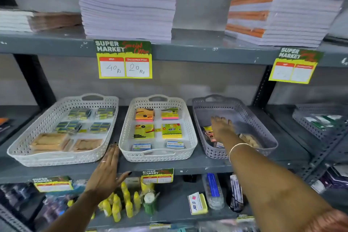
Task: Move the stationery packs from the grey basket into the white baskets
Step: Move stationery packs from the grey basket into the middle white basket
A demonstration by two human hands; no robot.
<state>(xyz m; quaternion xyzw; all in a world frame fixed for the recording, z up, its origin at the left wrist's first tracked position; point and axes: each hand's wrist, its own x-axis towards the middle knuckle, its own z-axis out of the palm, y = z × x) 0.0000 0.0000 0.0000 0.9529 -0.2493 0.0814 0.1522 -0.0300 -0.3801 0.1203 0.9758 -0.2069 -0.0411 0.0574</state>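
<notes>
Bangle [237, 148] on right wrist, dark-painted nails [129, 173].

Grey basket's [259, 118] packs [210, 133] under hand [222, 128]

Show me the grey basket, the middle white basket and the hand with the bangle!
grey basket [244, 108]: head view, on its bare far wall.
middle white basket [160, 156]: head view, on its near rim.
right hand [223, 128]: head view, on its back, inside the grey basket.

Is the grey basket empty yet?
No: several packs lie in the grey basket under the right hand.
</notes>
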